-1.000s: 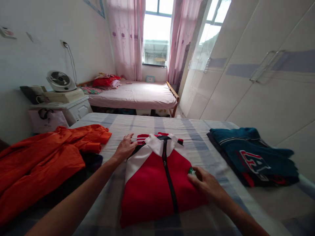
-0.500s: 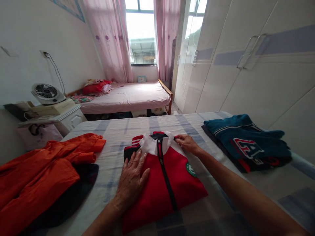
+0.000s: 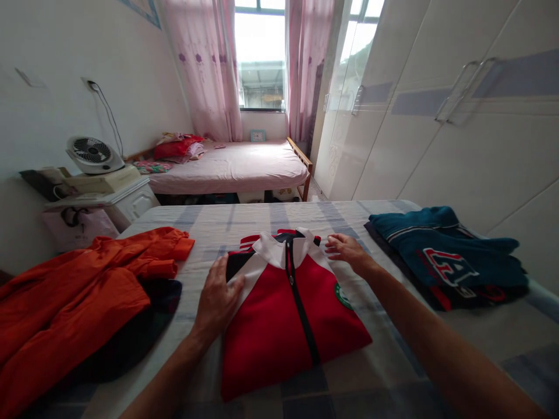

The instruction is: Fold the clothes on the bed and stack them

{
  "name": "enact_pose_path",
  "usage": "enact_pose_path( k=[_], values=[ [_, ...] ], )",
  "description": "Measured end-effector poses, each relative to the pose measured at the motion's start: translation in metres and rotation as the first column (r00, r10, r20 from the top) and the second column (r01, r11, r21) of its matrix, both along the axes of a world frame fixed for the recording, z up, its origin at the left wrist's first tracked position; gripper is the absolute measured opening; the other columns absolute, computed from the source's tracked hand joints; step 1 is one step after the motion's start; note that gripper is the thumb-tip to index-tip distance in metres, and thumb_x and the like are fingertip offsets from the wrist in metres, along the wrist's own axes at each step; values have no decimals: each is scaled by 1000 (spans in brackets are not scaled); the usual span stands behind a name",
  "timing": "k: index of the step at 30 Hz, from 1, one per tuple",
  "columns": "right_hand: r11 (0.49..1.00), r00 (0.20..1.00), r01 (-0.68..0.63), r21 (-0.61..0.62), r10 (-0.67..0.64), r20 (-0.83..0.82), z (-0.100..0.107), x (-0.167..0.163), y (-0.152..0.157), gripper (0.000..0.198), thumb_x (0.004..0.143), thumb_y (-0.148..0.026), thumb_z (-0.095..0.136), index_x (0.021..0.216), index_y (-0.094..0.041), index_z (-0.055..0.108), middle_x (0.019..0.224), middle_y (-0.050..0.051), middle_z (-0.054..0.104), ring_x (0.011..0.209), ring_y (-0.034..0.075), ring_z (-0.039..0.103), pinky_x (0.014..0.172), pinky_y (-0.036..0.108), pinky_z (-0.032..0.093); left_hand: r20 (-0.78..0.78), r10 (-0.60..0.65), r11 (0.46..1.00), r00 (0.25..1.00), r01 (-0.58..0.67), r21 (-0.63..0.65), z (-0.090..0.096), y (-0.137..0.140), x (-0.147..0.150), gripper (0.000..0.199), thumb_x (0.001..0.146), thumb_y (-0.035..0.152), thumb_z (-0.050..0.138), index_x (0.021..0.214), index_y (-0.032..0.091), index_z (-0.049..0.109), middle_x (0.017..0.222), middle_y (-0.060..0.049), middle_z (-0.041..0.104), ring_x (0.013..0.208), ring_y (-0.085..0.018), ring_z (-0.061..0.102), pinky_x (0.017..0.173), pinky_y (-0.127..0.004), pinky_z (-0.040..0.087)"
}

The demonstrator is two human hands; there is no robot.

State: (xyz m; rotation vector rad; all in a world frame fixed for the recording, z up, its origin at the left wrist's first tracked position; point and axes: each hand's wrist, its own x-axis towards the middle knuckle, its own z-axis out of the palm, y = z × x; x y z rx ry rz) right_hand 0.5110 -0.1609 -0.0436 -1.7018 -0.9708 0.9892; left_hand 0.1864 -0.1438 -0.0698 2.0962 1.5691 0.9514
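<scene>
A folded red jacket lies front up on the checked bedsheet, with a white collar, black zip and green round badge. My left hand rests along its left edge, fingers stretched out and thumb over the white shoulder. Just off the right shoulder, near the collar, is my right hand; its fingers are loosely bent and apart, with nothing seen in them. Striped red and dark cloth shows behind the collar.
To the left an orange jacket lies over dark clothing. A folded teal top tops a pile at the right. Beyond stand a pink-covered bed, a fan on a cabinet, and white wardrobes.
My left hand has slid left from the jacket's front to its side edge. My right hand has let go of the shoulder by the collar and moved slightly right. The view has shifted a little.
</scene>
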Motion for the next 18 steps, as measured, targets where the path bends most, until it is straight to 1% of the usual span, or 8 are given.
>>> enact_pose_path(
  k=[1,3,6,9,12,14,16,18],
  values=[
    [999,999,-22,-38,21,-28,1,0,-9,25,83,-36,55,97,-15,57,92,10,64,76,15,62,64,26,52,60,30,997,998,-26,-76,2,6,-3,65,81,41,50,136,8,40,134,-20,50,123,-30,49,100,-45,41],
    [987,986,-118,-105,105,-128,4,-2,-26,27,82,-40,58,92,-14,59,91,9,65,73,14,62,63,25,52,142,39,980,989,-11,-197,7,18,-6,63,77,38,54,133,12,44,118,-14,62,103,-26,62,88,-37,50],
    [958,933,-261,-118,219,-285,7,-8,-39,30,80,-43,62,92,-15,61,95,8,66,74,13,62,63,22,51,169,55,978,984,-19,-209,14,35,-4,59,76,30,51,133,15,45,106,-9,67,87,-20,66,78,-29,51],
    [955,925,-271,-122,223,-309,9,-13,-40,32,78,-42,65,94,-14,64,96,7,68,71,11,61,61,20,50,127,106,974,986,-77,-211,16,43,-2,61,73,25,50,133,12,45,99,-11,68,84,-22,65,77,-31,50],
    [957,917,-260,-130,203,-344,7,-15,-35,33,77,-41,67,92,-12,66,83,5,69,62,9,60,57,19,49,84,84,973,993,-64,-220,14,39,-3,53,73,26,50,124,14,55,97,-11,69,87,-24,65,80,-32,49],
    [949,865,-295,-111,216,-452,4,-16,-33,31,78,-37,67,89,-9,66,79,6,69,61,10,62,60,20,51,83,66,973,994,-45,-225,12,35,-6,51,75,32,48,123,14,55,100,-12,69,87,-24,66,78,-31,49],
    [938,800,-336,-85,236,-551,0,-19,-30,29,78,-34,67,89,-7,67,82,9,71,67,12,66,68,23,53,93,53,971,994,-30,-238,10,33,-8,54,75,37,47,122,12,55,101,-13,69,85,-24,66,75,-31,51],
    [931,768,-356,-77,245,-592,-3,-23,-27,28,78,-31,68,91,-6,67,85,11,71,73,15,68,74,25,54,108,45,969,993,-17,-246,8,33,-9,59,73,41,47,122,9,55,101,-14,69,86,-25,67,74,-32,51]
  ],
)
